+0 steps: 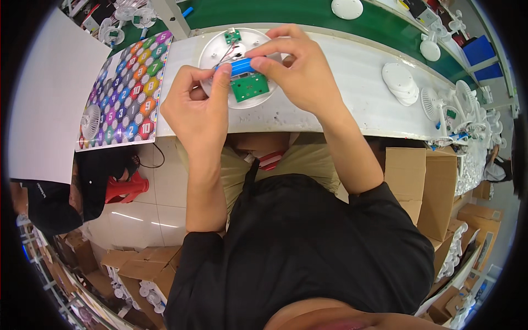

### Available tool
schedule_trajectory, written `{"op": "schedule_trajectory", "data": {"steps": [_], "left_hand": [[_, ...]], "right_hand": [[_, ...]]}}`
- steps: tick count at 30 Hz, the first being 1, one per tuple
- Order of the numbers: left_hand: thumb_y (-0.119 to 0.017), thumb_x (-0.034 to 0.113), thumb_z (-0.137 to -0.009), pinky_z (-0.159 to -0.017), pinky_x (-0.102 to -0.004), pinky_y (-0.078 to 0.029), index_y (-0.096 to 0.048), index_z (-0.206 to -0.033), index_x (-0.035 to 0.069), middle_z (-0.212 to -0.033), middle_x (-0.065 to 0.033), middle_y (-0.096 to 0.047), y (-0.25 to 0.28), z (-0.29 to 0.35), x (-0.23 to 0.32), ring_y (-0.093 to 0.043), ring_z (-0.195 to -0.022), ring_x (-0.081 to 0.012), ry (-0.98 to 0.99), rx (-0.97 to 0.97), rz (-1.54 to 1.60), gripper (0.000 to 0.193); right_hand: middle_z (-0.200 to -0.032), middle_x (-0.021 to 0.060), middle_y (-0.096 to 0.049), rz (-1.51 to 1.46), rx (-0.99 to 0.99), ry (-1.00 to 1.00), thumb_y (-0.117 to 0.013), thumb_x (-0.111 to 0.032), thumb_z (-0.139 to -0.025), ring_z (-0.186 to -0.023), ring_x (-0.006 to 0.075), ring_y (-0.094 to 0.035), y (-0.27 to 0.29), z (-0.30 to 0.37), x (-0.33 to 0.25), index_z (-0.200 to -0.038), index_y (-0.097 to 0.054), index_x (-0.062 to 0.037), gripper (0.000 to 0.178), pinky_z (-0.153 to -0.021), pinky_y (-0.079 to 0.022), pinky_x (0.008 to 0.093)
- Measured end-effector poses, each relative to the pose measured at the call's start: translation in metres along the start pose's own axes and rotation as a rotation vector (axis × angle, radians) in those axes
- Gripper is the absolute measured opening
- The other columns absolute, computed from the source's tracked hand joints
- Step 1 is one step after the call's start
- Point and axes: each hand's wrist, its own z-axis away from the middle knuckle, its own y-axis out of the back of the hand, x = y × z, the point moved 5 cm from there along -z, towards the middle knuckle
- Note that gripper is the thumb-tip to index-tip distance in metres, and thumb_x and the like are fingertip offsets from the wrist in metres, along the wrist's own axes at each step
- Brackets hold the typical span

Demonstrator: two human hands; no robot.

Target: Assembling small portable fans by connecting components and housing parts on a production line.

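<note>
A round white plastic base (206,52) lies on the white bench in front of me. Across its middle is a blue cylindrical battery (241,67), pinched at its left end by my left hand (201,102) and at its right end by my right hand (300,69). Just below the battery sits a green circuit board (249,88) within the base. A smaller green board (232,36) is near the base's far rim, with thin wires running from it toward the battery. Parts of the base's rim are hidden behind my fingers.
Colourful numbered hexagon sheet (126,91) lies at the left of the bench. Stacked white discs (400,82) rest at right, near small white fans (434,104). A green belt (308,16) runs along the back. Cardboard boxes (407,176) stand below right; another person (60,203) is at left.
</note>
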Motion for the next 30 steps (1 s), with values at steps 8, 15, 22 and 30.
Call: {"op": "schedule_trajectory", "data": {"steps": [8, 15, 22, 30], "left_hand": [[-0.072, 0.021, -0.087, -0.060, -0.0224, -0.040, -0.061, -0.074, 0.002, -0.070, -0.0037, -0.058, 0.005, -0.007, -0.005, -0.047, -0.065, -0.0112, -0.130, 0.061, -0.296, 0.025], [-0.065, 0.016, -0.091, -0.066, -0.0208, -0.045, -0.060, -0.084, 0.002, -0.079, -0.0063, -0.062, 0.003, -0.005, -0.008, -0.053, -0.072, -0.0111, -0.013, 0.015, -0.018, 0.017], [-0.061, 0.010, -0.091, -0.069, -0.0221, -0.046, -0.061, -0.091, 0.001, -0.085, -0.0073, -0.064, 0.008, -0.009, -0.012, -0.055, -0.075, -0.0121, 0.029, -0.027, -0.107, 0.008], [-0.058, -0.003, -0.088, -0.066, -0.0239, -0.050, -0.061, -0.104, 0.001, -0.090, -0.0087, -0.065, 0.009, -0.005, -0.014, -0.058, -0.077, -0.0128, 0.020, -0.099, -0.015, 0.017]], "right_hand": [[-0.091, 0.0035, -0.065, -0.355, -0.070, -0.142, -0.065, 0.001, -0.085, -0.066, 0.0088, -0.051, -0.006, -0.004, 0.013, -0.102, -0.074, -0.0041, 0.021, -0.058, -0.041, 0.0186], [-0.094, 0.0074, -0.065, -0.345, -0.167, -0.149, -0.067, -0.001, -0.082, -0.070, 0.0136, -0.058, 0.003, 0.009, 0.011, -0.105, -0.073, -0.0046, 0.024, -0.065, -0.051, 0.0229], [-0.105, 0.0114, -0.067, 0.682, 0.457, -0.111, -0.063, -0.018, -0.087, -0.096, 0.0279, -0.062, 0.188, 0.020, 0.093, -0.116, -0.067, -0.0113, 0.030, -0.086, -0.049, 0.0391], [-0.136, 0.0096, -0.055, 1.492, 0.052, -0.715, -0.063, -0.058, -0.082, -0.127, 0.0311, -0.049, 0.340, 0.066, 0.204, -0.138, -0.051, -0.0165, 0.071, -0.109, -0.023, 0.0634]]}}
